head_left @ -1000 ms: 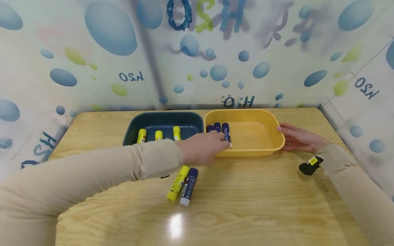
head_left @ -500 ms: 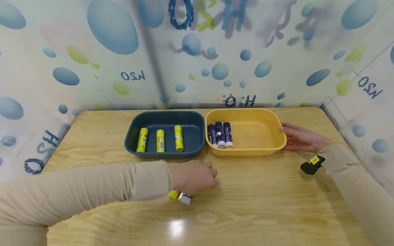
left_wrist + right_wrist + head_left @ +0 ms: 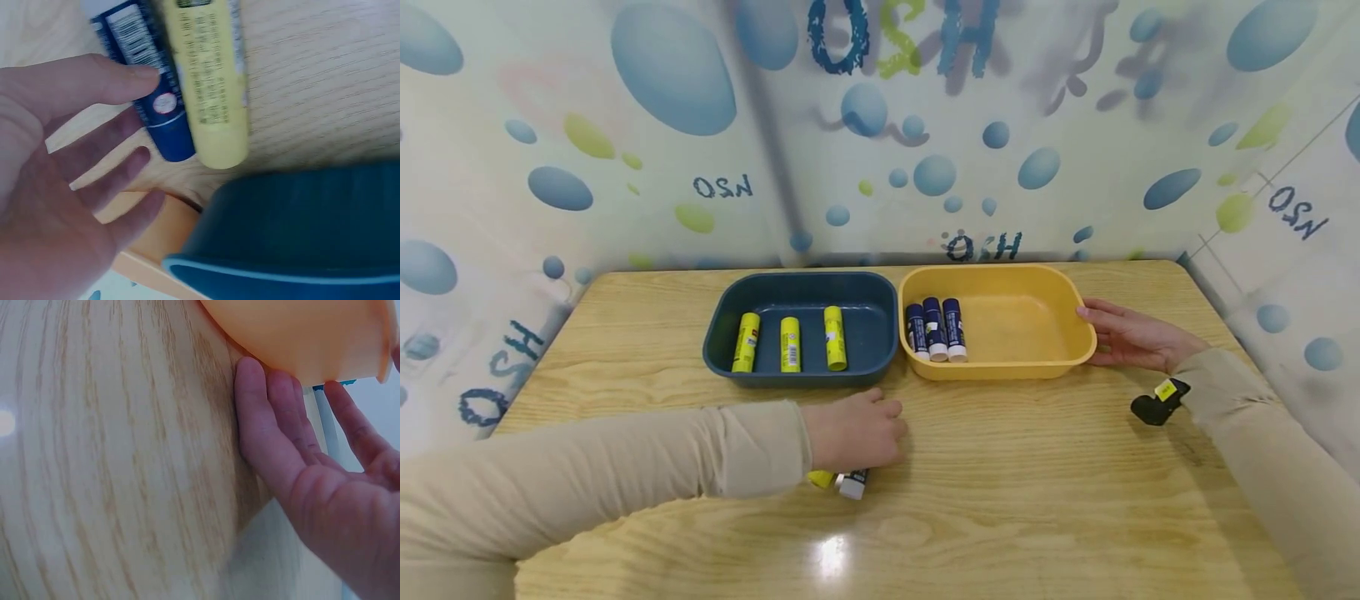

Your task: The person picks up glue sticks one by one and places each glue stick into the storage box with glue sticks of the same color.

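A navy glue stick with a white end (image 3: 140, 44) and a yellow glue stick (image 3: 212, 81) lie side by side on the table. My left hand (image 3: 856, 431) is over them; in the left wrist view its thumb lies across the navy stick, with the other fingers loosely spread beside it. My right hand (image 3: 1138, 337) holds the right end of the yellow bin (image 3: 1011, 371), thumb at the rim and fingers against the outer wall (image 3: 312, 337). Three navy glue sticks (image 3: 935, 329) lie at that bin's left end. Three yellow glue sticks (image 3: 790, 344) lie apart in the dark blue bin (image 3: 805, 380).
Both bins stand side by side at the table's back, close to a patterned wall (image 3: 880, 150). The wooden table (image 3: 1015, 500) extends in front of them. A black strap piece with a yellow tag (image 3: 1161, 402) hangs by the right wrist.
My left hand has left the yellow bin, where a third navy stick now lies fully visible, and come back over the two sticks on the table. The right hand stays put.
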`<state>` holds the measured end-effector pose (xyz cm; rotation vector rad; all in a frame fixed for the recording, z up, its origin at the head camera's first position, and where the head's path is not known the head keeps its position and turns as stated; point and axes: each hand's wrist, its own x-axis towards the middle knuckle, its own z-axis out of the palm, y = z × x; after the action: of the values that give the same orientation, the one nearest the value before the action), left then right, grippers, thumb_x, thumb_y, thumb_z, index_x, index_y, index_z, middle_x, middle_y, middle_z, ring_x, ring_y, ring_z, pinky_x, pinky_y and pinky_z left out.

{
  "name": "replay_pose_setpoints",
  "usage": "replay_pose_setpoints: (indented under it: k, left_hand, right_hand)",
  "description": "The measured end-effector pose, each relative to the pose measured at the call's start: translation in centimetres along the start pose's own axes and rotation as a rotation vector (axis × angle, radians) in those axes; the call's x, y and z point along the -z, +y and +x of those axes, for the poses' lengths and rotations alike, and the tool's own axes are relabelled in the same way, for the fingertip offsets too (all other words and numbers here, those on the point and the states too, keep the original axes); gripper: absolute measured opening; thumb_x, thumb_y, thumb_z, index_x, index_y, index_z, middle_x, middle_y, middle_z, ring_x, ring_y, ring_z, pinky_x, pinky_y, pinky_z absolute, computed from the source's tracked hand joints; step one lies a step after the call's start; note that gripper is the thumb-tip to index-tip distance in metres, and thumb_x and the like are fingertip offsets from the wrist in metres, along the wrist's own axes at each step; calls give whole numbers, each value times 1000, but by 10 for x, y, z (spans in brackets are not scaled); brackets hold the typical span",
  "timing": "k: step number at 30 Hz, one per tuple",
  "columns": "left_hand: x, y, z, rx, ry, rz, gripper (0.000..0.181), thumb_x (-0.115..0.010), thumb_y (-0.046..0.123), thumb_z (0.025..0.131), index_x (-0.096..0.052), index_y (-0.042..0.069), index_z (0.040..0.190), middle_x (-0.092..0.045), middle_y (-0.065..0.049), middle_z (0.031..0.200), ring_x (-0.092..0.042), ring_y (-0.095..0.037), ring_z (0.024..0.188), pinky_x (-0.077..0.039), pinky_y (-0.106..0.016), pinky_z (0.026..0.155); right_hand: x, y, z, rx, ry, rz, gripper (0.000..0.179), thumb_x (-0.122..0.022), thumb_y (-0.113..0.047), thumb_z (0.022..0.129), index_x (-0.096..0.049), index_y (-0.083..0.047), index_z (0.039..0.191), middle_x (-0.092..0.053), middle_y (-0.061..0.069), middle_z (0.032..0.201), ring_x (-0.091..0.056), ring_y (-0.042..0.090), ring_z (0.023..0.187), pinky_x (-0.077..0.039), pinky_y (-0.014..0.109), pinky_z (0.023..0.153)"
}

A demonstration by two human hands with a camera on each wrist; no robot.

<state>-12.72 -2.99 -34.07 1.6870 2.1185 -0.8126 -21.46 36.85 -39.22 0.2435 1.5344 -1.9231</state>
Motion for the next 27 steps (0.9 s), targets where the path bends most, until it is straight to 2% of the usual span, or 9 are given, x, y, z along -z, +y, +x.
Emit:
replay_pose_setpoints:
  k: [5,13,21,27]
  left_hand:
    - [-5,-4,4,-49,-10,34,31,-69,23,91,-67,35,120,-58,8,122,-48,-15,110,-40,-40,100]
    - [-9,-8,7,-89,36,63,34,-74,25,86,-67,36,118,-59,10,119,-50,-13,108,-41,-37,98]
    - [-4,-11,15,-136,70,8,35,-71,24,90,-64,34,122,-61,10,114,-52,-10,100,-43,-29,88]
    - [7,-10,22,-168,84,-20,38,-72,21,89,-62,32,124,-60,9,114,-53,-9,99,-45,-25,86]
  right_hand:
    - [0,1,0,0,0,3,40,-45,-27,103,-27,-19,137,-58,0,116,-59,16,103,-50,42,89]
    - [1,0,0,-2,-3,14,38,-45,-27,103,-28,-19,136,-58,0,116,-59,17,102,-50,42,90]
    - [3,2,0,20,-41,-14,30,-45,-27,103,-33,-20,130,-58,-2,115,-59,15,103,-51,40,89]
    - [2,2,1,19,-2,-28,36,-44,-27,103,-29,-17,135,-58,-2,116,-59,14,102,-51,40,88]
